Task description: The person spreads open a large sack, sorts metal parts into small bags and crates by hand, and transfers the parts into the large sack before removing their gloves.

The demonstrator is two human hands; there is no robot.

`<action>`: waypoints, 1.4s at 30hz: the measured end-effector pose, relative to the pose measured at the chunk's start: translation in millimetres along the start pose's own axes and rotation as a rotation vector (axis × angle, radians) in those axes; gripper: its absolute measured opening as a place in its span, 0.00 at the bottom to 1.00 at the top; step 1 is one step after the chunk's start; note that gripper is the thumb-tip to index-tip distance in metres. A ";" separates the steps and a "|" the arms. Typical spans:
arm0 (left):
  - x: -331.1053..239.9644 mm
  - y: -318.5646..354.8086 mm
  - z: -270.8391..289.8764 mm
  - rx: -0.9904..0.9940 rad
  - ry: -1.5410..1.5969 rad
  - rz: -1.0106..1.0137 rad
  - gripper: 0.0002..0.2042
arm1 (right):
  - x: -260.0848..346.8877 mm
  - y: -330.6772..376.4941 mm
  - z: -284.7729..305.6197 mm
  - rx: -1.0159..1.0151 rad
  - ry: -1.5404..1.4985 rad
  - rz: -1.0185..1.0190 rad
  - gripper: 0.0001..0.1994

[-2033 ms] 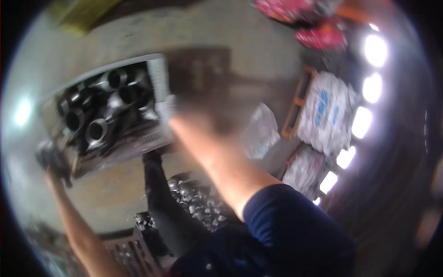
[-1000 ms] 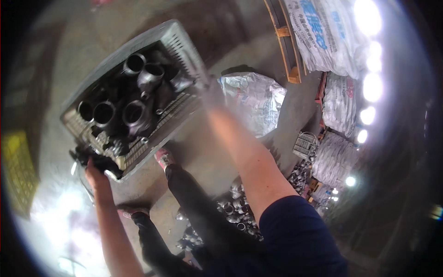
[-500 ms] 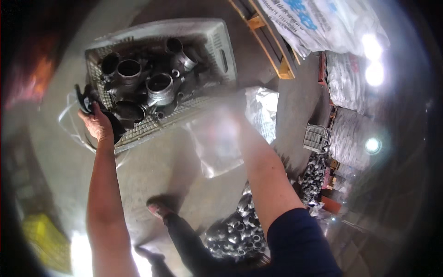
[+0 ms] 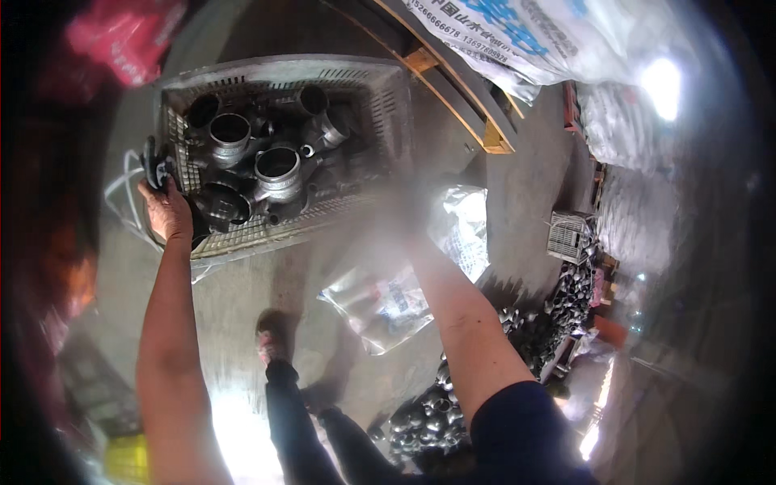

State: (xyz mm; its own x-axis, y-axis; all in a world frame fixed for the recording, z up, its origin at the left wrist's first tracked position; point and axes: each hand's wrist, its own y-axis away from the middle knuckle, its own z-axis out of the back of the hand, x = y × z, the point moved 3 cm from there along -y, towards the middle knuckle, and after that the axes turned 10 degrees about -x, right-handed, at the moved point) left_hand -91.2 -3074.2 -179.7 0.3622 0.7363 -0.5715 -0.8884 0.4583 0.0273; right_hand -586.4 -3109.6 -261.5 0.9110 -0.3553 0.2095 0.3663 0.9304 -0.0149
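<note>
Head view: pale crate [image 4: 263, 237], between 10 and 11 o'clock, held dark metal fittings [image 4: 280, 189]. Left hand [image 4: 169, 213] gripped crate's end at its 8 o'clock; right hand [image 4: 394, 208] blurred near its 4 o'clock, grip could not be told.

grey floor [image 4: 521, 218], bright white light [image 4: 663, 89] at upper right

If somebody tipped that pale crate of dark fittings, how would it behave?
The crate is probably heavy for its size, since chunky, metal-looking fittings are heaped inside. Its slatted walls look fairly stiff, as they stand up around the load without sagging. Tilted, it might feel unsteady: the fittings look loose, and their rounded shapes could shift or roll.
</note>
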 end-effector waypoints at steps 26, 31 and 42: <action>-184.2 -117.0 -144.4 -0.057 -0.033 -0.135 0.17 | 108.6 -202.5 33.0 0.063 0.030 -0.235 0.21; -175.0 -116.4 -127.2 -0.129 -0.119 -0.187 0.18 | 159.2 -207.9 90.1 0.375 0.058 -0.116 0.25; -182.4 -98.6 -114.4 -0.083 -0.109 -0.178 0.19 | 336.1 -251.3 65.5 0.778 -0.048 0.388 0.31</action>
State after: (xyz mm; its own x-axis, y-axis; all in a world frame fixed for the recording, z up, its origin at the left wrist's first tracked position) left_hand -102.0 -3310.6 -172.0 0.5395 0.6989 -0.4695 -0.8263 0.5466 -0.1358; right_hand -384.7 -3456.9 -123.3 0.9292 -0.0127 0.3693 -0.2178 0.7886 0.5751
